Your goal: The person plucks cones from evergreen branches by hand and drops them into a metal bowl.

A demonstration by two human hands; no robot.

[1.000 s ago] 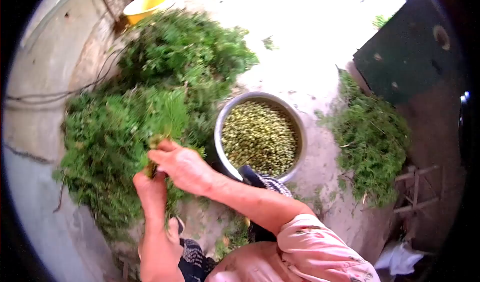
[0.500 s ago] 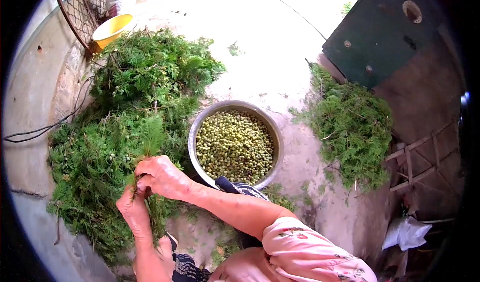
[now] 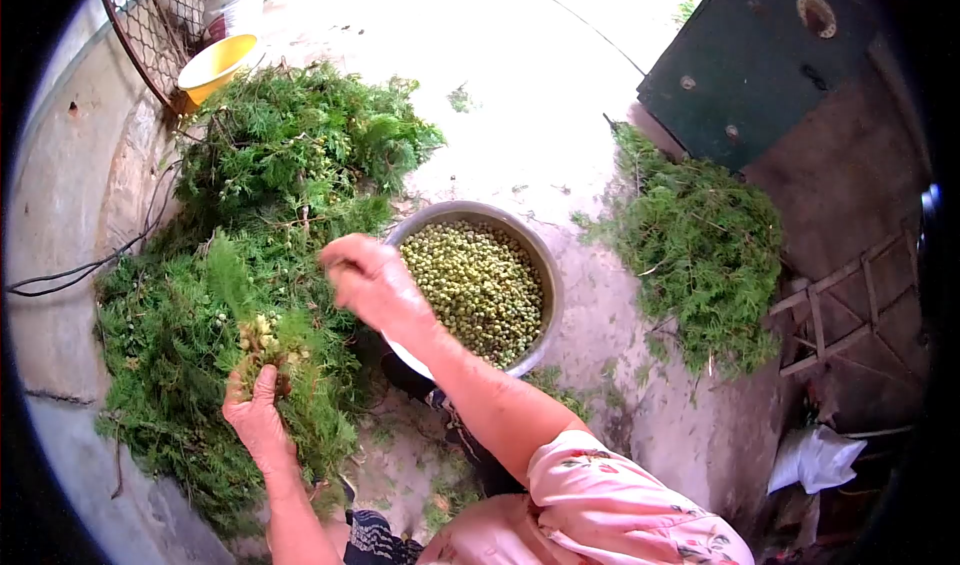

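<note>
My left hand (image 3: 258, 415) is closed around an evergreen sprig (image 3: 225, 275) with a cluster of pale yellow-green cones (image 3: 262, 337) just above the thumb. My right hand (image 3: 375, 285) is in the air over the left rim of a round metal basin (image 3: 556, 295). Its fingers are curled and blurred by motion, so whether anything is in them does not show. Many small round green cones (image 3: 480, 290) fill much of the basin. Beneath and beyond my left hand spreads a big heap of green branches (image 3: 160, 365).
A second pile of cut branches (image 3: 700, 255) lies to the right, beside a dark green door panel (image 3: 750, 65). A yellow basin (image 3: 215, 68) stands at the upper left by wire mesh (image 3: 170, 15). A wooden frame (image 3: 850, 310) and a white bag (image 3: 815, 460) are at the right.
My right hand has left my left hand and moved right to the basin's rim. The sprig in my left hand now shows its cone cluster; before, both hands were together on it.
</note>
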